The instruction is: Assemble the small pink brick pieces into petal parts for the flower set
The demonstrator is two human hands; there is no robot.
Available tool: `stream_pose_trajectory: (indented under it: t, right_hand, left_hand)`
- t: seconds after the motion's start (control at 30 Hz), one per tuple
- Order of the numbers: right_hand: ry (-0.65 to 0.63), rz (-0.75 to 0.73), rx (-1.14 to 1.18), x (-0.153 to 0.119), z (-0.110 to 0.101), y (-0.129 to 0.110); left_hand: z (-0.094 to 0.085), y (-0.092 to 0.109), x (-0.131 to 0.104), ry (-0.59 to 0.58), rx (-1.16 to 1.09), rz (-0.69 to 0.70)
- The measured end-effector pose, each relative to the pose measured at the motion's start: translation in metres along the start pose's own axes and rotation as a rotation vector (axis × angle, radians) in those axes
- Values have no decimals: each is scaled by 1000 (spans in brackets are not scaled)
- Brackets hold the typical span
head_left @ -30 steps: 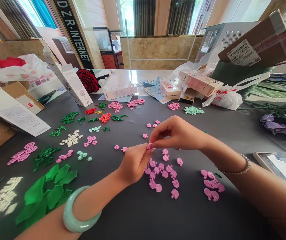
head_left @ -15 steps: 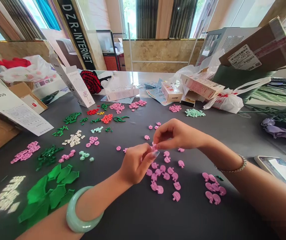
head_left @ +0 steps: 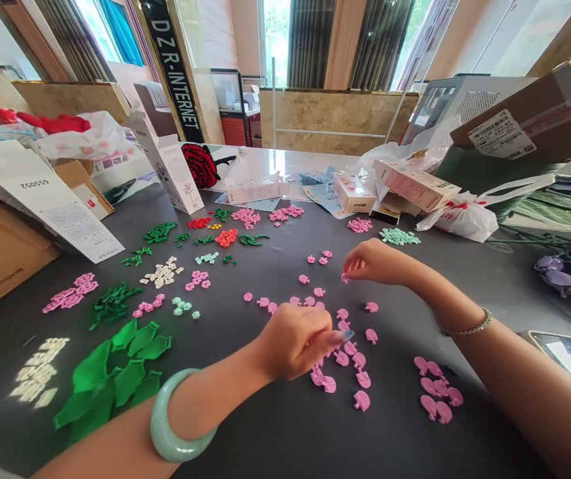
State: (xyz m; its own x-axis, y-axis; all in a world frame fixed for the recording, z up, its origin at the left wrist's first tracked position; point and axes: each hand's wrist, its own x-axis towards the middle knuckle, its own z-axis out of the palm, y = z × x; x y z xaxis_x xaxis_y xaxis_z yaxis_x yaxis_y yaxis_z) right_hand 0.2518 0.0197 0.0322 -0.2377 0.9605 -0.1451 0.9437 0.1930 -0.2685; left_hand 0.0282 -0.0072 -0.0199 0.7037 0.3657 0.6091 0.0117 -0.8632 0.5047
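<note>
My right hand (head_left: 378, 265) pinches a small pink plastic piece (head_left: 345, 278) at its fingertips, just above the dark table (head_left: 275, 432). My left hand (head_left: 295, 340) is closed, thumb laid along the curled fingers, over the edge of the scattered pink rounded pieces (head_left: 362, 400). Whether anything sits inside its fingers is hidden. Several small pink pieces (head_left: 304, 279) lie between and beyond the hands. Another group of pink rounded pieces (head_left: 444, 411) rests near my right forearm.
To the left are large green leaf-shaped pieces (head_left: 89, 366), white pieces (head_left: 40, 369) and dark green pieces (head_left: 114, 301). Small red, pink and mint piles lie further back. Boxes (head_left: 68, 206) and a plastic bag (head_left: 465, 216) line the far side; a phone (head_left: 568, 359) lies at right.
My hands have parted. The right has moved away to the right with a pink piece in its fingertips; the left has come slightly right and nearer. The view has shifted a little.
</note>
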Motion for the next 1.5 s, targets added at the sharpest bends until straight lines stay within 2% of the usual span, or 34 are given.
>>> stream_pose_trajectory:
  t: [0.17,0.4,0.53,0.63,0.77,0.93,1.07,1.17,1.27,1.37,1.5]
  right_hand:
    - [-28,16,-34,5,5,1]
    - [46,24,-103,6,2,10]
    - [78,-6,-129,20,-3,5]
    - [79,-60,-136,46,-7,-12]
    - [122,-129,-123,100,-10,-43]
    - [176,-173,-86,174,0,-73]
    - [184,-143,-51,216,10,-82]
    - [181,-96,-44,238,18,-83]
    - [186,-59,-54,254,26,-84]
    - [169,-42,-58,264,31,-85]
    - [128,-28,-51,270,32,-89]
  left_hand:
    - [0,-2,0,-4,6,41]
    - [-3,-8,0,28,3,-30]
    - [-2,-7,0,32,-2,-27]
    - [-2,-6,0,37,9,-29]
    - [-2,-5,-2,57,6,-8]
    - [-2,-3,-3,122,20,-5]
    - [-1,-3,-4,197,7,-39]
    - [-1,-3,-4,238,28,-79]
    - [0,-5,-4,346,93,-110]
    - [0,-6,-4,444,172,-169]
    - [-1,-7,-4,474,171,-180]
